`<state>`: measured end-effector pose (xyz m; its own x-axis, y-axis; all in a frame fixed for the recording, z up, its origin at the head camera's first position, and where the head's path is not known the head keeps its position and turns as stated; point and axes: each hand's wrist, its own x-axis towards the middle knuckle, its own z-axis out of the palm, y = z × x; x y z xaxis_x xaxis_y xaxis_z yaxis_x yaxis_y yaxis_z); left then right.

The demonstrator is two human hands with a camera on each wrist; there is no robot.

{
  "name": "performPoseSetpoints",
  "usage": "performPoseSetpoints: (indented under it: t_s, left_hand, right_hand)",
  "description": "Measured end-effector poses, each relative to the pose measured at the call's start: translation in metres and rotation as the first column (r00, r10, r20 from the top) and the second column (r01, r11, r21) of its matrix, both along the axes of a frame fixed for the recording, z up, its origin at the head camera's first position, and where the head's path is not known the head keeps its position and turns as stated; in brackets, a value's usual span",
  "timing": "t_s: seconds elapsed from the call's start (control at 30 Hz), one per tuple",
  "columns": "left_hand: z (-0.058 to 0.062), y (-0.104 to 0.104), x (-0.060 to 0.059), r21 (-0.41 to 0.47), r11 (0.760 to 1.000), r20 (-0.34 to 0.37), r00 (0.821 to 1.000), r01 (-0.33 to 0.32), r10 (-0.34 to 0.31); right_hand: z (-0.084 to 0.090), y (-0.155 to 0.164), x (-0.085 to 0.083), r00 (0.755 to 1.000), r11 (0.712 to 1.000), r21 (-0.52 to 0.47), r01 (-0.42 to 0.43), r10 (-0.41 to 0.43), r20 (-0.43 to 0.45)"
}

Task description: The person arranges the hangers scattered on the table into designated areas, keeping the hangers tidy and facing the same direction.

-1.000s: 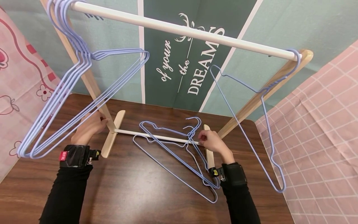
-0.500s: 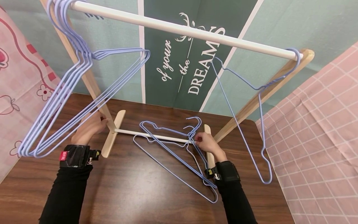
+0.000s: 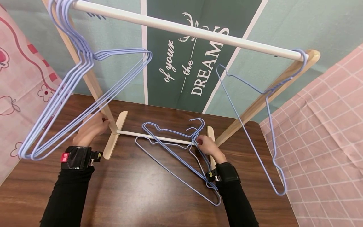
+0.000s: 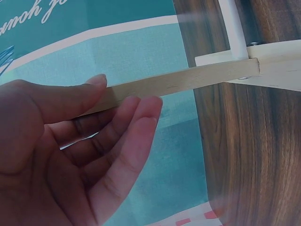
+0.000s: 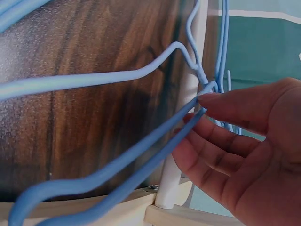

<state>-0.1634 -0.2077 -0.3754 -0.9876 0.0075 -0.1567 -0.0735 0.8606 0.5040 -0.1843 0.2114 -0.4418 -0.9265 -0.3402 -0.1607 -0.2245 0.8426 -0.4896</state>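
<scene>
Tangled blue wire hangers (image 3: 175,151) lay across the rack's white lower rod (image 3: 153,137) on the counter (image 3: 136,189).
They were apparently pinched by the right hand (image 3: 205,147); the wooden leg (image 4: 178,84) was loosely gripped by the left hand (image 3: 90,129); snagged hooks might drag neighbours.

Dark wooden table (image 3: 141,189) under rack feet (image 3: 114,135) and apparently three blue hangers (image 3: 175,157).

A staged home laundry corner: a small wooden clothes rack (image 3: 93,85) with blue wire hangers (image 3: 73,91) stands on a dark table (image 3: 136,186), printed fabric backdrops (image 3: 175,56) hung behind.
</scene>
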Motion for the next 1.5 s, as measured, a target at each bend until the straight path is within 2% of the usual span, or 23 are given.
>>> performPoseSetpoints:
  t_s: [0.4,0.63,0.83,1.0,1.5]
  left_hand:
    - [0.002,0.0,0.002,0.013,1.0,0.018,1.0,-0.007,0.006]
    - [0.003,0.0,0.0,0.007,1.0,0.061,0.998,0.002,-0.002]
    - [0.002,0.0,0.0,-0.01,1.0,0.042,0.999,-0.001,0.001]
    - [0.001,0.0,0.001,0.009,1.0,0.034,0.999,-0.013,0.013]
    - [0.001,0.0,0.001,0.01,1.0,0.041,0.999,-0.007,0.006]
  right_hand:
    - [-0.002,-0.002,0.0,1.0,1.0,-0.004,-0.006,0.006,-0.004]
    - [0.0,-0.002,0.0,1.0,1.0,-0.019,-0.012,0.012,-0.009]
    - [0.0,0.001,0.0,1.0,1.0,-0.015,-0.019,0.018,-0.021]
    - [0.001,0.003,0.001,1.0,1.0,0.018,0.0,0.001,-0.018]
    - [0.022,-0.002,0.008,0.999,0.995,0.087,0.04,-0.043,0.027]
